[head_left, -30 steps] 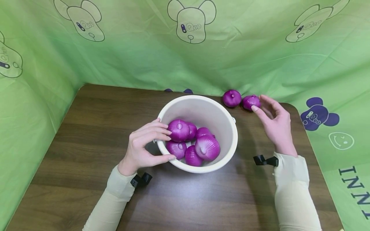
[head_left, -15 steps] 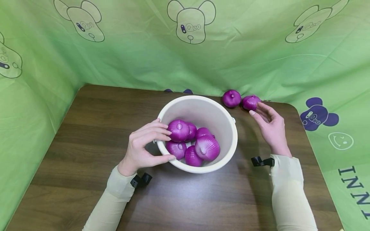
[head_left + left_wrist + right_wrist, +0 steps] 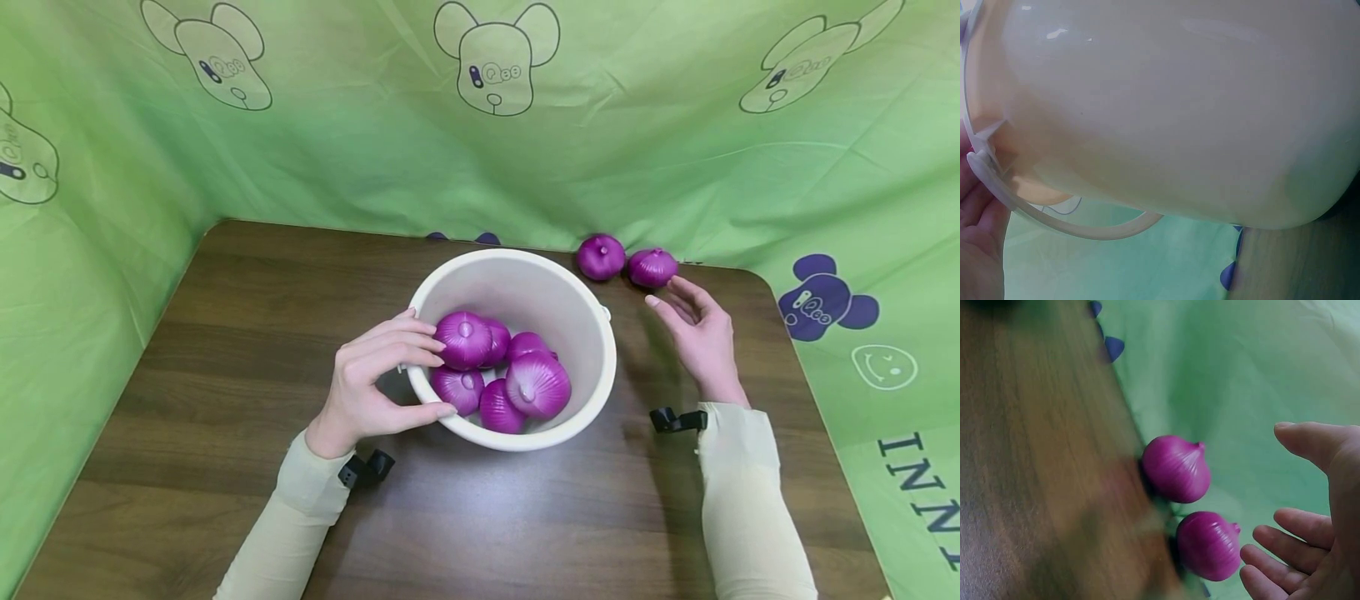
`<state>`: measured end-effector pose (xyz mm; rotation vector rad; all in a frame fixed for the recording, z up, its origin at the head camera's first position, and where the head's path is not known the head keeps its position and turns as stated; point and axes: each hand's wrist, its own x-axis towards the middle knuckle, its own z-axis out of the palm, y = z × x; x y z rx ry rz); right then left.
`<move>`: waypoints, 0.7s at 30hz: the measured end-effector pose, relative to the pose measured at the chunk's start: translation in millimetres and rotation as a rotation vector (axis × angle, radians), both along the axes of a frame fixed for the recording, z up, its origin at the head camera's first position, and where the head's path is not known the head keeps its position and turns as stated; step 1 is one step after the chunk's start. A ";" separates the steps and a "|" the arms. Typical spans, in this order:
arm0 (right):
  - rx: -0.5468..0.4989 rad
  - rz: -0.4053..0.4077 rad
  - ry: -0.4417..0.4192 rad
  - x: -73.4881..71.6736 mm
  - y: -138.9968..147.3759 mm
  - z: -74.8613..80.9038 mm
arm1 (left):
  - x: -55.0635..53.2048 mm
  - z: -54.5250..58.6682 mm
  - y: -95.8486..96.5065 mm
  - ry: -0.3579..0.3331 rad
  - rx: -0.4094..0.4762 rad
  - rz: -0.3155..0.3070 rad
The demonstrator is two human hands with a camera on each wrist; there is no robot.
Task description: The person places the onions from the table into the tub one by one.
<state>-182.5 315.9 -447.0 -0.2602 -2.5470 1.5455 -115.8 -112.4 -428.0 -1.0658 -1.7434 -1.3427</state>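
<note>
A white bucket (image 3: 592, 400) stands on the table with several purple onions (image 3: 538, 385) inside. My left hand (image 3: 382, 379) holds its near-left rim, fingers over the edge and thumb further forward along it. In the left wrist view, the bucket's outer wall (image 3: 1179, 112) fills most of the frame, and part of the left hand (image 3: 982, 250) shows by the handle joint. Two more onions sit side by side at the back edge: one on the left (image 3: 601, 257), one on the right (image 3: 652, 267). Just in front of the right one is my right hand (image 3: 701, 337), fingers spread and holding nothing.
The brown wooden table (image 3: 247, 350) meets a green printed cloth (image 3: 337, 150) behind the bucket and along both sides. The bucket's curved handle (image 3: 1091, 231) hangs down on the outside. Black wrist cameras (image 3: 366, 468) are strapped to both sleeves.
My right hand has drawn back toward me and slightly left, from beside the right-hand onion to in front of it. Both loose onions, the bucket and my left hand have stayed put.
</note>
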 end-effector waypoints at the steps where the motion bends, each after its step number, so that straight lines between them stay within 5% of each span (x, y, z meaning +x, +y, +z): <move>1: -0.001 -0.005 -0.007 -0.4 0.9 -1.2 | 0.0 -0.1 0.0 -0.001 0.000 0.000; 21: -0.012 -0.074 -0.111 -18.3 13.7 -19.4 | 0.3 -0.1 0.2 -0.004 0.002 -0.001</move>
